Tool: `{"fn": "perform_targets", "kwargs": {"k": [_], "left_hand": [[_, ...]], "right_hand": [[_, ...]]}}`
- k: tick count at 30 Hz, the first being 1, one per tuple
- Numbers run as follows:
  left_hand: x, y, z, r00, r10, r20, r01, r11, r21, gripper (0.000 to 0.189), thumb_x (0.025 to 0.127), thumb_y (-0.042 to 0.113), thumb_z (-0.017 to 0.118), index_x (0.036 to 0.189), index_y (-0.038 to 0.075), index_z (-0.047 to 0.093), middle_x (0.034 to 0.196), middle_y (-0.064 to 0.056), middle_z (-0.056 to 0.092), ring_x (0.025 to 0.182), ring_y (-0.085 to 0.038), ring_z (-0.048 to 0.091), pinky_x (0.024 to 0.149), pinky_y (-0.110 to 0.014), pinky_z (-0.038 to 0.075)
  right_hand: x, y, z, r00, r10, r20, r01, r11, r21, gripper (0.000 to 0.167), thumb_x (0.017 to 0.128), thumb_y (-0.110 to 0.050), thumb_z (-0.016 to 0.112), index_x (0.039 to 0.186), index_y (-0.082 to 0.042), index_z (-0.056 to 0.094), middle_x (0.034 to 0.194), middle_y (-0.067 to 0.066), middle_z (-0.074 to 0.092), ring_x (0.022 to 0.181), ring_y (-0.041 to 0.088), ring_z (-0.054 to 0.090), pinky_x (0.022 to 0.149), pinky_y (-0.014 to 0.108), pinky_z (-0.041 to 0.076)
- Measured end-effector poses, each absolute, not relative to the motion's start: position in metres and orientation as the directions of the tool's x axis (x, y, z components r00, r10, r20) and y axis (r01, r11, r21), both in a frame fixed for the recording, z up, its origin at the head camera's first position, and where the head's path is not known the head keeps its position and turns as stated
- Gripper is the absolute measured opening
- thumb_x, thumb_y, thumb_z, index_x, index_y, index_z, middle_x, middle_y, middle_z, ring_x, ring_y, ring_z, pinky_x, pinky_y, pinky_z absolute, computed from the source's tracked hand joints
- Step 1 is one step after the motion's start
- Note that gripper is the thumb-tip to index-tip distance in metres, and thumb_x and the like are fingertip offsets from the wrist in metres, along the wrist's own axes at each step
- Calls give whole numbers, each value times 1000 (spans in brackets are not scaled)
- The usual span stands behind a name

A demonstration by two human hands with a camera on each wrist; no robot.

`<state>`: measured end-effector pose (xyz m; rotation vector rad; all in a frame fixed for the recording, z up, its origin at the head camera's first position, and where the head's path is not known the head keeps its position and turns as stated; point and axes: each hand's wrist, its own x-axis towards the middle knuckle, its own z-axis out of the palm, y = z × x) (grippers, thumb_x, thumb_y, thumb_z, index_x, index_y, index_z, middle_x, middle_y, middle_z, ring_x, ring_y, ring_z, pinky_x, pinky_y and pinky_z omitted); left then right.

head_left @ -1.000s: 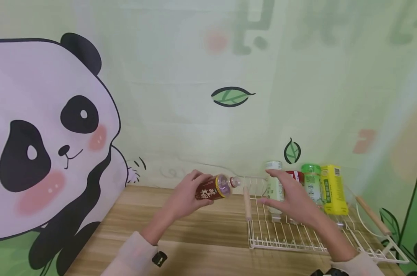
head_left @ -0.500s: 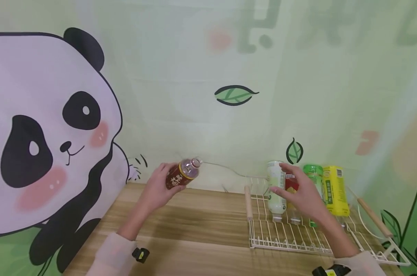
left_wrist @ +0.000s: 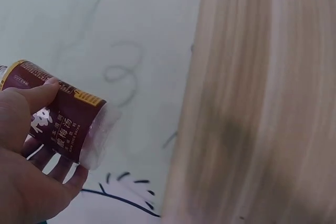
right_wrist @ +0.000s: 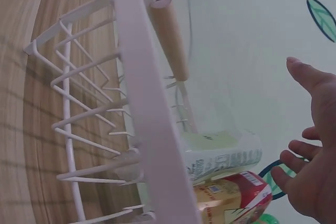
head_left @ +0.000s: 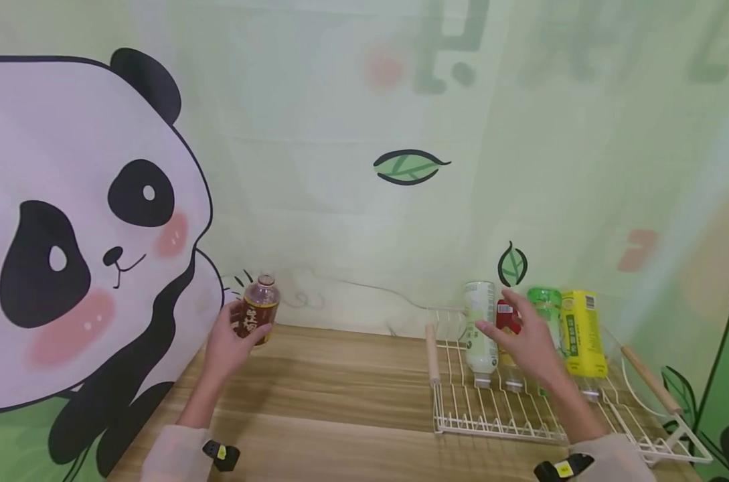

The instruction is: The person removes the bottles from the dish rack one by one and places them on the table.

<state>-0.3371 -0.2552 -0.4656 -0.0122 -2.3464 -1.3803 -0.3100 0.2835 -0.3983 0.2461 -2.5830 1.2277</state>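
i have a broad lane over the bare tabletop (head_left: 340, 385) between the dark-red bottle (head_left: 260, 311) in the left hand (head_left: 227, 343) and the wire rack (head_left: 487, 429). the backdrop (head_left: 340, 227) closes off the far side. at the rack's left end a wooden handle (head_left: 432, 355) sticks up in my way. past it, the white bottle (head_left: 479, 321), red bottle (head_left: 506, 320), green container (head_left: 545, 300) and yellow package (head_left: 583, 335) sit close together, so i see room for the right hand (head_left: 531, 341) mainly above and in front.

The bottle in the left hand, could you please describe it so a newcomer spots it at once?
Find the big panda on the wall. At its right side, above the table, the left hand grips the bottle. Unlike the bottles in the rack, it has a maroon label and its neck points up.
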Motion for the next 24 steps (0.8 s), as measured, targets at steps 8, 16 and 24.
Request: {"fn": "perform_targets", "kwargs": {"k": [8, 16, 24], "left_hand": [[-345, -277, -495, -925, -285, 252, 98, 461, 882, 84, 97, 23, 80, 159, -6, 31, 155, -32, 41, 143, -48, 42, 117, -63, 39], [-353, -287, -527, -919, -345, 192, 28, 428, 903, 85, 97, 21, 79, 160, -5, 29, 157, -34, 40, 145, -50, 40, 119, -65, 35], [-355, -291, -545, -904, -378, 201, 24, 424, 905, 85, 98, 22, 78, 160, -7, 27, 154, -36, 41, 141, -52, 44, 116, -65, 40]], "right_hand": [[-326, 281, -410, -968, 6, 250, -188, 642, -743, 107, 94, -56, 76, 166, 1, 22, 166, 30, 31, 147, 53, 38, 117, 63, 39], [-328, 281, -418, -974, 35, 223, -141, 677, -722, 103, 96, -51, 76, 165, 3, 22, 164, 31, 33, 146, 51, 38, 117, 66, 38], [-329, 283, -423, -984, 32, 176, -111, 664, -739, 104, 96, -51, 76, 166, 3, 21, 165, 33, 32, 150, 52, 33, 120, 63, 35]]}}
